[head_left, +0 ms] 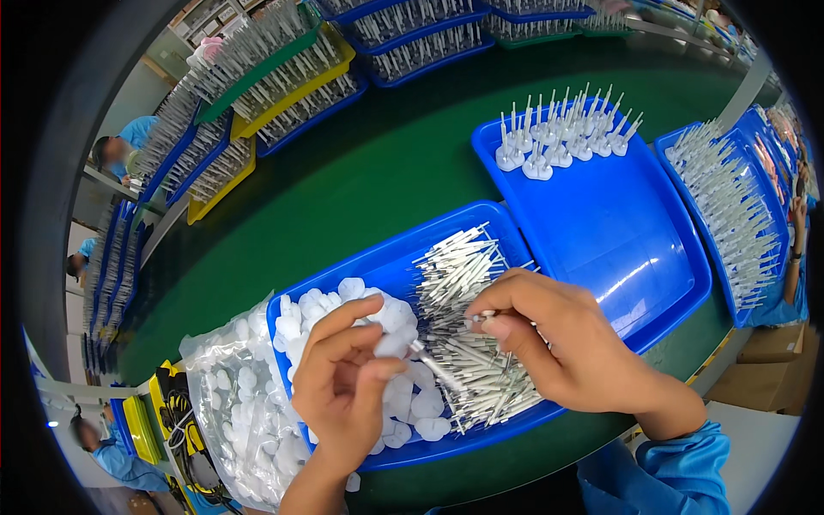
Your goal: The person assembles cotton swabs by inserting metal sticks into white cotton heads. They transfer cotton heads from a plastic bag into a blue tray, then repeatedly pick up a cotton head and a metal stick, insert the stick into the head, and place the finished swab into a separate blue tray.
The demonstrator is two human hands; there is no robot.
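My left hand (339,382) holds a white rounded plastic base (393,342) between thumb and fingers. From that base a thin pale rod (436,365) points down to the right, smeared by motion. My right hand (566,339) is closed in a pinch on a thin metal-tipped rod, mostly hidden by the fingers. Both hands are over a blue tray (378,262). Loose white plastic bases (429,403) fill its left side, and a heap of slim white rods with metal ends (493,386) its right.
Upright rods on white bases (558,142) stand at the far end of a second blue tray (601,223). Another blue tray of standing rods (725,215) is at the right. A clear bag of white pieces (240,403) lies left. Stacked trays (292,86) line the green table's back. Other people sit beyond.
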